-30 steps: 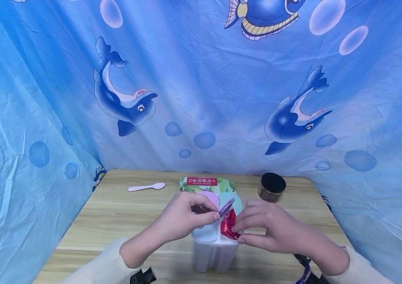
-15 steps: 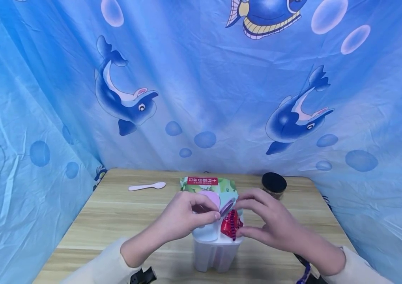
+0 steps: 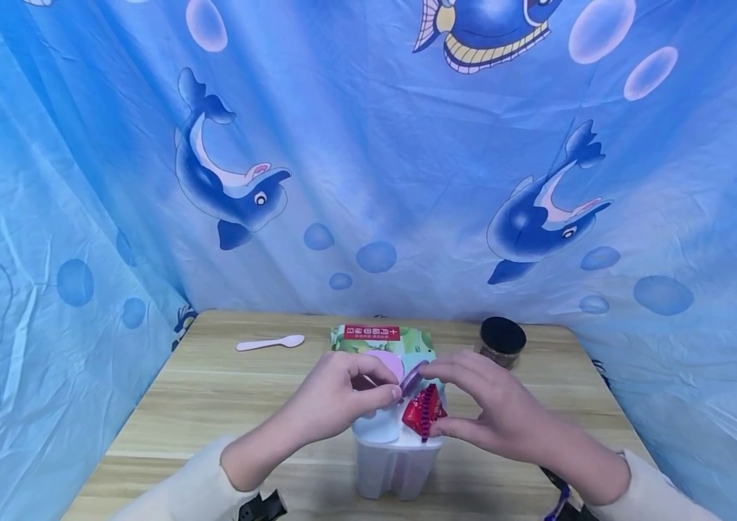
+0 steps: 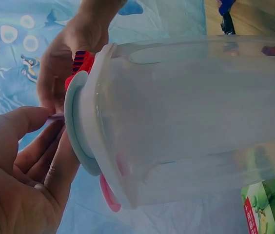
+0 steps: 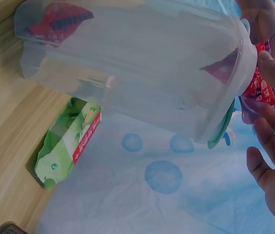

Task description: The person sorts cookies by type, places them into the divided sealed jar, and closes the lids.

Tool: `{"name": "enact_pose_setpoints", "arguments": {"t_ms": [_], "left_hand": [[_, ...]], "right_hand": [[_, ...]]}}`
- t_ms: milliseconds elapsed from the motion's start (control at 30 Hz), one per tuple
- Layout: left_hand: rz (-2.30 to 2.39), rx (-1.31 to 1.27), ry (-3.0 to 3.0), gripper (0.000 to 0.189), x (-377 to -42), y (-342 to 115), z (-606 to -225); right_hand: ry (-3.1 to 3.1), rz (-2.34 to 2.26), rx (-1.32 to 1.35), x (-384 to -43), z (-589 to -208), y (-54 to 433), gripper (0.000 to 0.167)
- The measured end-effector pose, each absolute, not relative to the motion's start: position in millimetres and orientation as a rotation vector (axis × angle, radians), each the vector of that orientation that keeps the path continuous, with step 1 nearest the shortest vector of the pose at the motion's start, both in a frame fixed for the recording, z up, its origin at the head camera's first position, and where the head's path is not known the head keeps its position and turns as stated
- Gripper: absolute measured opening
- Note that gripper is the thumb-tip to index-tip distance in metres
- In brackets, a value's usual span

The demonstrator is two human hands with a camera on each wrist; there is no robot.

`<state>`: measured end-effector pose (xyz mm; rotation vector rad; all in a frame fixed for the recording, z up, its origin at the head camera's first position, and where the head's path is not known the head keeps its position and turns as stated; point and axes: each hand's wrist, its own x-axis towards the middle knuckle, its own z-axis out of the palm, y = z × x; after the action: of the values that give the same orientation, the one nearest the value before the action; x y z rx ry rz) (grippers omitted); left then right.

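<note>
A tall translucent container [image 3: 397,470] stands on the table with several round coloured flip lids on top. My left hand [image 3: 342,398] pinches the raised purple lid [image 3: 412,379] between thumb and fingertips. A red packet [image 3: 424,412] with a dark striped edge sits in the opening below that lid, partly sticking out. My right hand [image 3: 498,405] spans the packet, its thumb touching the near edge and its fingertips at the purple lid. In the right wrist view, another red packet [image 5: 62,23] lies at the container's bottom. The light-blue lid [image 4: 76,124] is down.
Behind the container lies a green bag [image 3: 381,336] with a red label. A jar [image 3: 501,342] with a black cap stands at back right, and a pale spoon [image 3: 270,343] lies at back left. A blue dolphin-print curtain [image 3: 368,159] hangs behind the table.
My right fingers have come off the red packet and moved up to the purple lid, while the thumb stays near the packet. The left hand keeps its pinch almost unmoved.
</note>
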<state>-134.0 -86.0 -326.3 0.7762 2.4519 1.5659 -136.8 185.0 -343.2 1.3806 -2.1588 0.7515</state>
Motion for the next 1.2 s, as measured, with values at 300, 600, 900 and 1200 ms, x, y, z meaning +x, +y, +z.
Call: {"name": "enact_pose_setpoints", "arguments": {"t_ms": [300, 600, 900, 1200], "left_hand": [[1.55, 0.772, 2.481, 0.006, -133.5, -84.8, -325.8], [1.535, 0.786, 2.509, 0.006, -133.2, -84.2, -325.0], [1.513, 0.788, 2.554, 0.004, -135.2, -86.2, -327.3], [1.512, 0.813, 2.572, 0.004, -134.1, -86.2, -328.4]], "right_hand": [[-2.092, 0.806, 1.477, -140.6, -344.2, 184.8, 0.037], [-2.206, 0.638, 1.527, -143.1, -335.8, 181.6, 0.013], [-2.301, 0.559, 1.521, -138.6, -336.5, 182.1, 0.007], [-2.274, 0.546, 1.689, -141.1, -338.3, 183.0, 0.017]]}}
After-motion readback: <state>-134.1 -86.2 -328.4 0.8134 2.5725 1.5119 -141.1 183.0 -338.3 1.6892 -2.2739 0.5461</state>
